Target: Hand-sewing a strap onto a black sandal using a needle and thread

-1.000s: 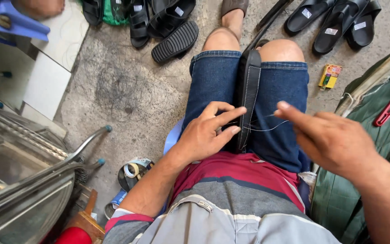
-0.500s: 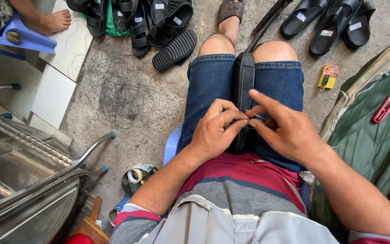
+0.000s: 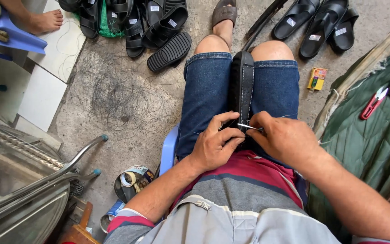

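In the head view, a black sandal lies between the knees. Near its lower end, the left hand closes its fingers on the sandal; the right hand pinches a needle. White stitches already run along the strap edge, so the sewing looks partly done.

The single head-worn camera is looking steeply down from close above the seated person's lap, facing forward over the knees toward the concrete floor.

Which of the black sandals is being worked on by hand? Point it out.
The black sandal lying lengthwise between the knees, on the denim shorts. Left hand and right hand meet at its near end with a needle; all others lie on the concrete floor.
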